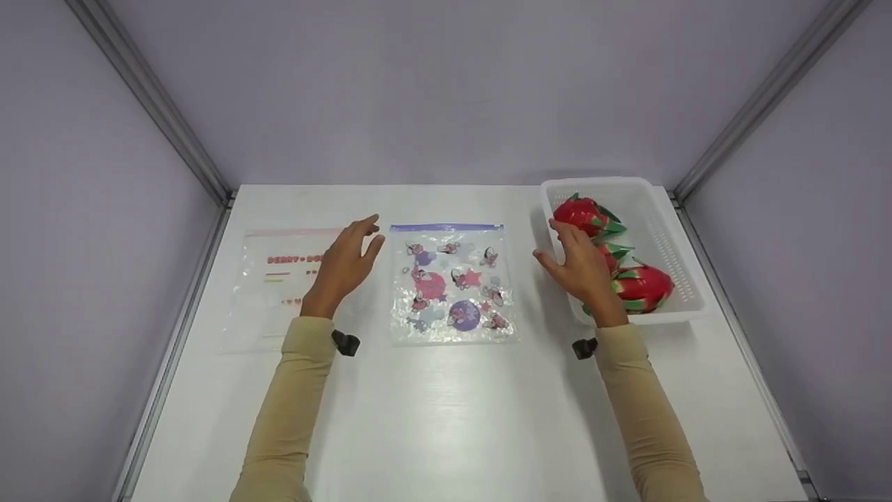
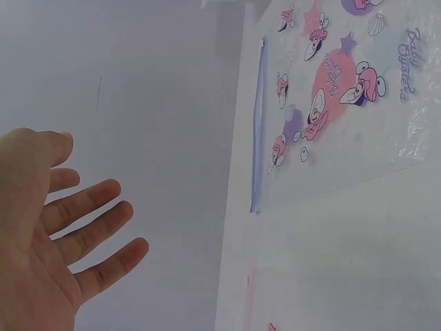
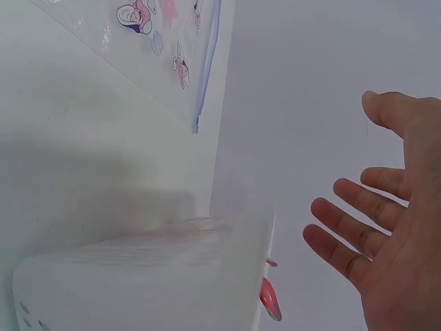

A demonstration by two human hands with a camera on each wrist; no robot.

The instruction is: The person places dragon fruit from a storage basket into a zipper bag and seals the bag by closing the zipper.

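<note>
Currently, both hands are hovering above the white table (image 1: 446, 418), and neither is holding anything. The left hand (image 1: 346, 265) is floating with fingers spread and relaxed, between 2 flat bags: the printed zip bag (image 1: 451, 282) is lying just to its right, and the clear bag with red lettering (image 1: 279, 286) is lying under and to its left. The right hand (image 1: 580, 265) is likewise hanging with fingers spread, at the near-left wall of the white basket (image 1: 669, 216), partly over its rim.

The printed zip bag is lying flat at table centre, between the 2 hands, with the left hand appearing slightly nearer to it. Its long axis is running near to far, and its purple zip strip (image 2: 258, 124) is sitting at the far edge. The bag is showing clear, crinkled film printed with pink and purple cartoon figures and stars.

The basket is holding red dragon fruits (image 1: 644, 286) with green scales, lying directly right of the right hand.
</note>
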